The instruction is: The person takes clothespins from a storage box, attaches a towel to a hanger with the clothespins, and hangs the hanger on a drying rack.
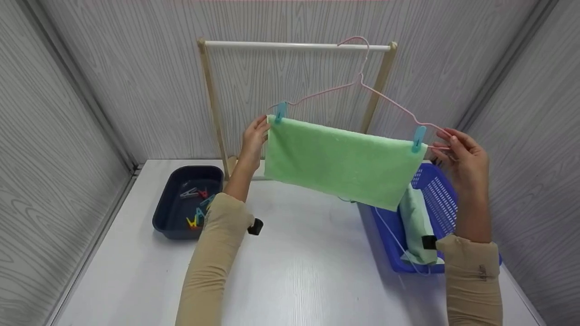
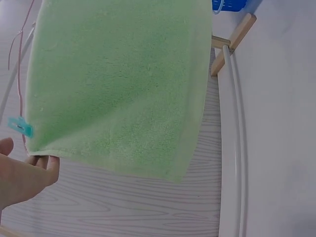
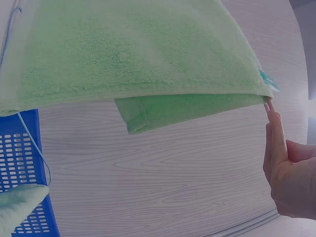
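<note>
A pink wire clothes hanger point(image 1: 385, 96) slants downward to the right, its hook at the white bar; whether the hook rests on it I cannot tell. A light green towel point(image 1: 340, 158) hangs folded over its lower wire, held by a left blue clothespin point(image 1: 281, 111) and a right blue clothespin point(image 1: 419, 138). My left hand point(image 1: 253, 140) holds the hanger's left end at the towel's upper corner, its fingertips partly behind the cloth in the left wrist view. At the other end, my right hand point(image 1: 466, 158) pinches the hanger's wire, just beyond the towel.
Behind the towel stands a wooden rack with a white bar point(image 1: 290, 45). A dark tub point(image 1: 165, 217) at left contains several coloured clothespins. On the right, a blue basket point(image 1: 389, 244) holds another green towel point(image 1: 414, 226) and a light blue hanger point(image 1: 392, 233).
</note>
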`<action>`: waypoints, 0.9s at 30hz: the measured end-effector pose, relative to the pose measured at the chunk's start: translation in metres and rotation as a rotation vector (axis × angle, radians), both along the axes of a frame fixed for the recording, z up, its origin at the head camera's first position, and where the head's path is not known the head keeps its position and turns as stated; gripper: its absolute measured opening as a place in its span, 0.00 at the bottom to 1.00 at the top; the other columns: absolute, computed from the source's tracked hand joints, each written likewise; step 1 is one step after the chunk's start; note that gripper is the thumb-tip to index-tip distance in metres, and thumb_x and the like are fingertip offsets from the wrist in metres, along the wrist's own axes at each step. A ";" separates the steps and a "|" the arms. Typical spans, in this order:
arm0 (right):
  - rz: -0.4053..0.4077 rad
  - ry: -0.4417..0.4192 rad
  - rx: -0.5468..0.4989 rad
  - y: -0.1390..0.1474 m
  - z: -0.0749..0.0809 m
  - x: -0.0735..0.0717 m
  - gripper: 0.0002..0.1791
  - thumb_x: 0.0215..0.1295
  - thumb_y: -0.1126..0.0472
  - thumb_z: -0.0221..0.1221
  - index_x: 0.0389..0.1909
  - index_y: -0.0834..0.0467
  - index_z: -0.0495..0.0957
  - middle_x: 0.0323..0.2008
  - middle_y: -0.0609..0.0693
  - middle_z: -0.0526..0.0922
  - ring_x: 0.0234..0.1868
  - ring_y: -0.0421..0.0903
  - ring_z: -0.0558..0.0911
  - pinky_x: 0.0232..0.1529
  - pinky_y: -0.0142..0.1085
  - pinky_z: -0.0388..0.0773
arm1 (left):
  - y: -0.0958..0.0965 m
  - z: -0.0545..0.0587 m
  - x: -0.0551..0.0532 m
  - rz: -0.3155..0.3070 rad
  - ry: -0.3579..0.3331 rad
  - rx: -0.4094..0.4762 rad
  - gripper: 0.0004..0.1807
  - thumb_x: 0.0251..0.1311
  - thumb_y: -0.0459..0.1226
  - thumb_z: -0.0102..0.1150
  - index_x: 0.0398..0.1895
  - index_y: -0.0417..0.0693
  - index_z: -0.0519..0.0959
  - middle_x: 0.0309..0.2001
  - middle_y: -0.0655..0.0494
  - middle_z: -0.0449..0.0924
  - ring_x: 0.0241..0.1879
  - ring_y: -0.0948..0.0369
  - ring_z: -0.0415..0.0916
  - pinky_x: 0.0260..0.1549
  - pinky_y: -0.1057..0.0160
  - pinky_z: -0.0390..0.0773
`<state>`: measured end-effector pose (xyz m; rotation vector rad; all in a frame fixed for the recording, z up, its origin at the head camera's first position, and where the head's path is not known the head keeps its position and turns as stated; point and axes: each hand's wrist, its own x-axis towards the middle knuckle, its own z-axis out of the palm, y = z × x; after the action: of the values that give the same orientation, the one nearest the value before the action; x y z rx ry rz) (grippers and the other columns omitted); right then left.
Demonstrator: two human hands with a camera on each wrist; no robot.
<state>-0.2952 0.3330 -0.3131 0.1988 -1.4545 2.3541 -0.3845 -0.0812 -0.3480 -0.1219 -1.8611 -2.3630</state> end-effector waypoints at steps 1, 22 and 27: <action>-0.002 0.000 -0.003 0.000 0.001 -0.001 0.20 0.61 0.67 0.56 0.52 0.71 0.71 0.45 0.62 0.78 0.40 0.54 0.81 0.42 0.38 0.75 | 0.000 0.001 0.000 -0.005 0.004 -0.009 0.24 0.69 0.35 0.43 0.67 0.38 0.58 0.65 0.49 0.60 0.62 0.60 0.58 0.57 0.62 0.61; -0.028 -0.002 -0.087 0.000 0.001 -0.010 0.20 0.59 0.67 0.59 0.51 0.72 0.73 0.45 0.62 0.79 0.40 0.55 0.81 0.43 0.39 0.75 | 0.005 0.000 -0.008 -0.055 -0.020 -0.012 0.27 0.70 0.36 0.40 0.69 0.38 0.51 0.69 0.50 0.51 0.66 0.59 0.51 0.57 0.63 0.60; -0.008 -0.010 -0.068 0.001 -0.009 -0.009 0.18 0.61 0.67 0.57 0.51 0.72 0.72 0.44 0.62 0.79 0.40 0.55 0.81 0.43 0.39 0.75 | 0.006 -0.010 -0.011 -0.046 -0.041 0.014 0.27 0.70 0.35 0.41 0.69 0.38 0.52 0.69 0.49 0.52 0.66 0.58 0.52 0.57 0.62 0.60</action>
<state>-0.3043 0.3337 -0.3222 0.1636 -1.3744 2.3968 -0.3951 -0.0751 -0.3575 -0.1176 -1.8794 -2.4266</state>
